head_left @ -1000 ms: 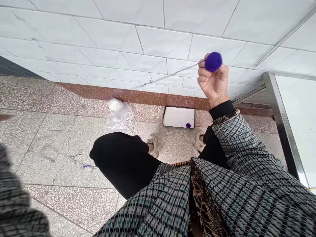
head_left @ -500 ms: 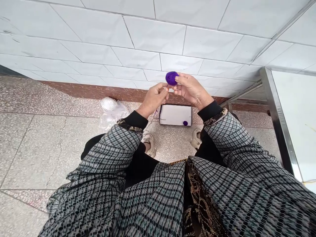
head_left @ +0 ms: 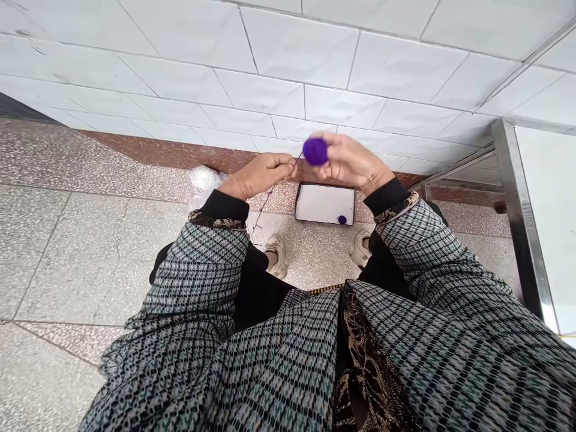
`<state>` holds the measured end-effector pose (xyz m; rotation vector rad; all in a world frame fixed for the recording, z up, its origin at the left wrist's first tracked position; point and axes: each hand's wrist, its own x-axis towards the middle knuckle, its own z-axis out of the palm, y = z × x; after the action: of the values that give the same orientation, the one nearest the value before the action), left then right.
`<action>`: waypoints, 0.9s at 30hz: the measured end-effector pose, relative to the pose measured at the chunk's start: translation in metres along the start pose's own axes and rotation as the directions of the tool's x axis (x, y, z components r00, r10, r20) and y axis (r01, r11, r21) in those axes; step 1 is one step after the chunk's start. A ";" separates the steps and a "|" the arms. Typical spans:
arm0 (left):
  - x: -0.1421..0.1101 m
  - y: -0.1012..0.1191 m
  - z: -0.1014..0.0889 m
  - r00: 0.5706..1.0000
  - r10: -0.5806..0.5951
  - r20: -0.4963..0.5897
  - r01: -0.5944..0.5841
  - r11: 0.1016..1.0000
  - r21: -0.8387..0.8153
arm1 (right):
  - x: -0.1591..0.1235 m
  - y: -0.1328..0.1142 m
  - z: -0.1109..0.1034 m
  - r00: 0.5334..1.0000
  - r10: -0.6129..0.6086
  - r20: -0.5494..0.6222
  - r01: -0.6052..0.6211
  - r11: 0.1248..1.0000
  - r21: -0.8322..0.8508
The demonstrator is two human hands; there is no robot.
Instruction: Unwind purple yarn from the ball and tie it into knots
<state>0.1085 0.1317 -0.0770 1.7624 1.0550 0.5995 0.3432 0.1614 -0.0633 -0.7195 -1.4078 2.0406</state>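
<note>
Held up in front of the tiled wall is a purple yarn ball (head_left: 315,152), gripped at its right side by my right hand (head_left: 348,161), whose fingers are slightly blurred. Just left of it, my left hand (head_left: 265,174) pinches the purple yarn strand (head_left: 299,158) that runs to the ball. Below my left hand the loose strand hangs down toward the floor, with what look like small knots or tufts on it. A smaller purple yarn ball (head_left: 342,220) lies in the lower right corner of a shallow white box (head_left: 321,203) on the floor.
White yarn (head_left: 204,178) in a clear plastic bag sits by the wall's base, partly hidden behind my left arm. At the right stands a white-topped table (head_left: 544,228) with a metal edge. My shoes (head_left: 276,255) are on the speckled floor below.
My left hand came in from the far left to the yarn, then drew slightly left of the ball. My right hand lowered the ball leftward from its higher place at the right.
</note>
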 end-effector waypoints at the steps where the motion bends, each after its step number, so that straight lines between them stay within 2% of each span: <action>1: 0.000 -0.001 0.003 1.000 0.000 0.029 0.002 0.998 -0.056 | 0.003 0.001 0.000 0.992 -0.080 -0.102 0.086 0.995 0.051; 2: 0.001 0.000 0.006 0.998 0.003 0.062 0.003 0.994 -0.106 | 0.006 0.002 0.000 0.971 -0.132 -0.199 0.147 0.987 0.065; 4: 0.001 0.004 0.014 0.992 0.019 0.124 0.003 0.984 -0.175 | 0.013 0.007 0.001 0.932 -0.155 -0.328 0.178 0.983 0.041; 7: 0.003 0.009 0.022 0.983 0.022 0.183 0.020 0.974 -0.224 | 0.017 0.011 0.000 0.910 -0.132 -0.393 0.142 0.990 -0.004; 10: 0.005 0.005 0.027 0.990 -0.042 0.133 0.079 0.953 -0.292 | 0.014 0.002 -0.009 0.869 -0.215 -0.445 0.224 0.974 -0.035; 12: 0.007 -0.001 0.030 0.993 -0.101 0.065 0.117 0.926 -0.359 | 0.012 -0.007 -0.021 0.810 -0.308 -0.499 0.305 0.948 -0.091; 14: 0.007 -0.002 0.034 0.991 -0.125 0.051 0.135 0.915 -0.380 | 0.013 -0.011 -0.033 0.743 -0.372 -0.557 0.329 0.927 -0.180; 16: 0.004 0.001 0.034 0.987 -0.086 0.136 0.125 0.942 -0.311 | 0.015 -0.007 -0.041 0.699 -0.385 -0.602 0.255 0.921 -0.294; 18: 0.001 0.009 0.031 0.967 -0.011 0.256 0.066 0.976 -0.209 | 0.015 0.002 -0.042 0.699 -0.369 -0.613 0.093 0.896 -0.434; 19: -0.002 0.012 0.028 0.955 0.026 0.297 0.027 0.984 -0.173 | 0.014 0.006 -0.040 0.728 -0.347 -0.591 -0.004 0.861 -0.509; 21: -0.005 0.016 0.019 0.954 0.080 0.289 -0.038 0.988 -0.147 | 0.006 0.011 -0.033 0.848 -0.235 -0.474 -0.154 0.748 -0.646; 22: -0.006 0.015 0.015 0.965 0.093 0.245 -0.057 0.987 -0.149 | 0.000 0.011 -0.029 0.920 -0.126 -0.372 -0.183 0.700 -0.690; 23: -0.006 0.014 0.010 0.977 0.097 0.189 -0.067 0.985 -0.158 | -0.006 0.009 -0.026 0.971 0.010 -0.239 -0.181 0.683 -0.707; 24: -0.006 0.011 0.006 0.987 0.093 0.130 -0.070 0.983 -0.171 | -0.013 0.006 -0.023 0.986 0.140 -0.087 -0.161 0.706 -0.689; 25: -0.005 0.007 0.003 0.993 0.086 0.077 -0.071 0.980 -0.188 | -0.018 0.002 -0.020 0.973 0.221 0.062 -0.134 0.767 -0.628; 26: -0.004 0.004 0.002 0.996 0.079 0.042 -0.069 0.977 -0.203 | -0.022 -0.001 -0.018 0.954 0.235 0.186 -0.106 0.846 -0.523; 27: -0.003 0.000 0.002 0.997 0.073 0.030 -0.065 0.974 -0.216 | -0.024 -0.004 -0.016 0.949 0.180 0.258 -0.069 0.919 -0.387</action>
<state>0.1082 0.1282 -0.0774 1.6194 0.8717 0.6941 0.3723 0.1559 -0.0613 -0.6980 -2.0059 2.0592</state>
